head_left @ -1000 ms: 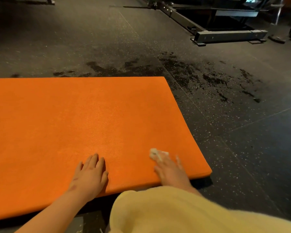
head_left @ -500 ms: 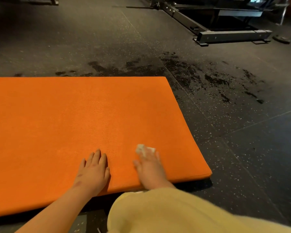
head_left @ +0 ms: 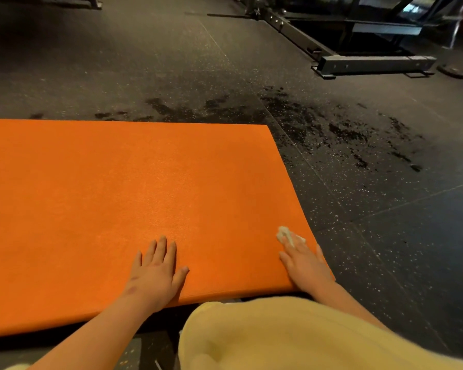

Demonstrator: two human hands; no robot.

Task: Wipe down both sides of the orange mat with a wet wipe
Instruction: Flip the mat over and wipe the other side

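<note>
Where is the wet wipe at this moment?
In the head view, the wet wipe sits under the fingertips of the right hand, on the orange mat close to its right edge.

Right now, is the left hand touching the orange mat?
Touching. The head view shows the left hand flat, palm down, on the orange mat near its front edge.

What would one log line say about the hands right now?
step: wipe top side | left hand: flat on mat | right hand: presses wipe near right edge
</note>
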